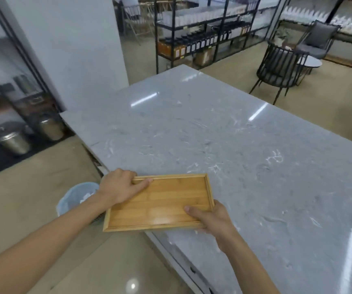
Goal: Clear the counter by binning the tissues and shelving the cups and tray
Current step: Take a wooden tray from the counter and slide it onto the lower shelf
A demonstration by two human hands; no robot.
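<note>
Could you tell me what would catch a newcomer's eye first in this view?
First, the empty bamboo tray held by both hands at the counter's near edge: the left hand on its far-left corner, the right hand on its near-right corner. Next, the grey marble counter, then the blue-lined bin on the floor to the left, with white tissue inside.

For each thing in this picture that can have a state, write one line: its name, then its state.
wooden tray: empty, gripped at both ends, overhanging the counter's edge
left hand: gripping the tray's far-left corner
right hand: gripping the tray's near-right corner
counter: bare apart from the tray
bin: open, lined, white tissue inside
</note>
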